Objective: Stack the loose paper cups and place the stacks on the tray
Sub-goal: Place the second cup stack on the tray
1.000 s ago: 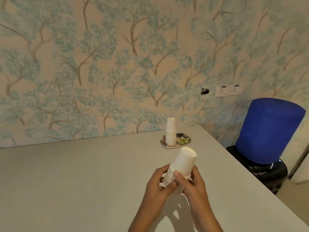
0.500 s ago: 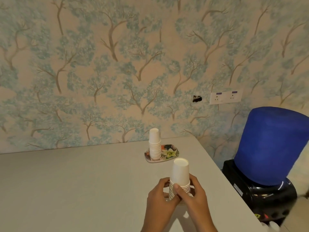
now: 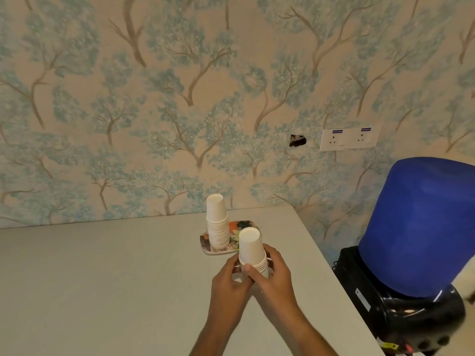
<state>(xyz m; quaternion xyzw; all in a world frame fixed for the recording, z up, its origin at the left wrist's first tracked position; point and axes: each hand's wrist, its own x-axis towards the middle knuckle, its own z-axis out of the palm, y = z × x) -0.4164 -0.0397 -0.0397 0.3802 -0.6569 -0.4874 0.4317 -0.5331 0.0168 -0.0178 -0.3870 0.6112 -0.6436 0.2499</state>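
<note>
The upside-down cup stack (image 3: 253, 255) stands upright at the tray's (image 3: 205, 246) near edge. The left hand (image 3: 228, 281) and right hand (image 3: 276, 277) both curl their fingers (image 3: 275, 258) round its lower rims. It is best set down level on the tray's bare right part. The left part already holds another cup stack (image 3: 218, 224), which must not be nudged.

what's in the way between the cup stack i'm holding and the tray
Nothing visible lies between the held stack, gripped by the left hand and right hand, and the tray. A second stack already stands on the tray's left part; the right part looks free.
</note>
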